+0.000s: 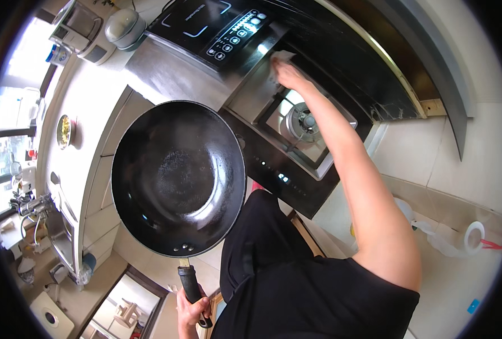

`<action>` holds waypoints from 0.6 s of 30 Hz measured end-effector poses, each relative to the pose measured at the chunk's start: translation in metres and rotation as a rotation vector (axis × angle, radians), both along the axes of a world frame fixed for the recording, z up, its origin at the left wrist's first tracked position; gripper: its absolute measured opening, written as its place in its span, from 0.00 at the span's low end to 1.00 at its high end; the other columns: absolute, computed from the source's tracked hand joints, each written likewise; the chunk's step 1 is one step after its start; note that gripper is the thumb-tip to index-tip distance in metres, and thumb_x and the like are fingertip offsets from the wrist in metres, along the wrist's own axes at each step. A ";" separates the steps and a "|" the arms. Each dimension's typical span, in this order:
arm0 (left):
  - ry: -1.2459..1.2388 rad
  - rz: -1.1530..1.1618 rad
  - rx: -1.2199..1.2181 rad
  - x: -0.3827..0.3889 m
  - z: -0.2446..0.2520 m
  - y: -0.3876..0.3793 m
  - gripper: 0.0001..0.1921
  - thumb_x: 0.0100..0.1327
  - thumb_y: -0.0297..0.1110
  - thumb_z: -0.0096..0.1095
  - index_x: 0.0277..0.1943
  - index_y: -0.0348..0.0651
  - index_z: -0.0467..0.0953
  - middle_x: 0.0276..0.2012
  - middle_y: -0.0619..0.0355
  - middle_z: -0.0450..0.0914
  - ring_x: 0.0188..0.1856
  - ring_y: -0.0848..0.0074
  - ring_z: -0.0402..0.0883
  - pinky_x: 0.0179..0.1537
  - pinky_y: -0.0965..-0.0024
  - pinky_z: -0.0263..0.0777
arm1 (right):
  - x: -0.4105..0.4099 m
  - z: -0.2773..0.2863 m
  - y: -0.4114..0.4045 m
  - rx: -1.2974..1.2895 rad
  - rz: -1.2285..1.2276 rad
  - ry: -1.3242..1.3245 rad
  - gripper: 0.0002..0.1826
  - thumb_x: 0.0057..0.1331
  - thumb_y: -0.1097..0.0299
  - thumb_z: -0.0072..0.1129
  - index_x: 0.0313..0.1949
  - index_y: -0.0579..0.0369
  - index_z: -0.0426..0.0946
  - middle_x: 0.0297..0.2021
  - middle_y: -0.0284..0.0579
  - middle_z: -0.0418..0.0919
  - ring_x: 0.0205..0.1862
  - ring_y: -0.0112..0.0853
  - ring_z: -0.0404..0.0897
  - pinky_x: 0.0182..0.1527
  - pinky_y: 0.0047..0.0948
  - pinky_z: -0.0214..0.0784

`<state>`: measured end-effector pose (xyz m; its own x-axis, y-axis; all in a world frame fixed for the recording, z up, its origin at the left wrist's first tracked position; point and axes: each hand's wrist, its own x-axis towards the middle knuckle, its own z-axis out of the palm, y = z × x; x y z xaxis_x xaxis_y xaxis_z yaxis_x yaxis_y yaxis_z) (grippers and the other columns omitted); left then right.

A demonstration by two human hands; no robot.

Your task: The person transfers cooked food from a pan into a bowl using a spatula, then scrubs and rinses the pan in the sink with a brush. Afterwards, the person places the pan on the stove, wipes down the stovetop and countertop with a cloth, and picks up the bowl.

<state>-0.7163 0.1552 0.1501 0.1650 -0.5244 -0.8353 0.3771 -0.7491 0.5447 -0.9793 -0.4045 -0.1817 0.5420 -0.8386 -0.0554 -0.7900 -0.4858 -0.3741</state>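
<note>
My left hand (193, 308) grips the black handle (189, 279) of a dark wok (179, 178), holding it in the air beside my body. The wok's inside faces up, glossy, with rivets near the handle. Stretched out over the gas stove, my right hand (291, 76) presses a crumpled white cloth or paper towel (283, 55) to the far corner of the steel hob surface (248, 95). Below my right forearm is a round burner (304, 122) inside a square pan support (285, 149). Lit digits show on the black control panel (283, 178).
An induction cooker (200, 25) with lit controls stands beyond the hob. On the white counter (85, 91) are a bowl of food (65, 131), a glass-topped appliance (75, 27) and a lidded pot (125, 29). A sink (60, 237) lies left; the range hood's edge (454, 106) overhangs at right.
</note>
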 end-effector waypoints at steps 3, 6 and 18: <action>0.012 -0.008 -0.004 0.006 -0.006 0.003 0.17 0.46 0.34 0.69 0.25 0.34 0.64 0.11 0.58 0.67 0.09 0.77 0.67 0.11 0.76 0.62 | -0.002 0.008 0.005 -0.043 -0.036 0.136 0.26 0.59 0.66 0.43 0.57 0.61 0.65 0.61 0.52 0.63 0.61 0.42 0.64 0.63 0.38 0.55; -0.015 -0.027 -0.027 0.008 -0.011 0.000 0.17 0.46 0.35 0.66 0.27 0.34 0.64 0.11 0.57 0.67 0.08 0.77 0.66 0.11 0.76 0.62 | 0.032 0.028 0.029 0.022 0.020 0.370 0.18 0.55 0.68 0.45 0.43 0.59 0.78 0.47 0.51 0.77 0.50 0.41 0.76 0.58 0.46 0.58; -0.039 -0.015 -0.074 0.019 -0.016 -0.009 0.18 0.45 0.36 0.66 0.26 0.35 0.63 0.12 0.58 0.66 0.08 0.78 0.64 0.10 0.76 0.62 | 0.058 -0.011 0.084 -0.496 -0.147 0.230 0.17 0.53 0.67 0.47 0.36 0.66 0.78 0.44 0.63 0.75 0.52 0.47 0.69 0.55 0.49 0.54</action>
<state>-0.6971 0.1458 0.1337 0.1890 -0.5871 -0.7872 0.3435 -0.7115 0.6131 -0.9218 -0.3203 -0.1929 0.4377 -0.8602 0.2618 -0.8969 -0.4379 0.0607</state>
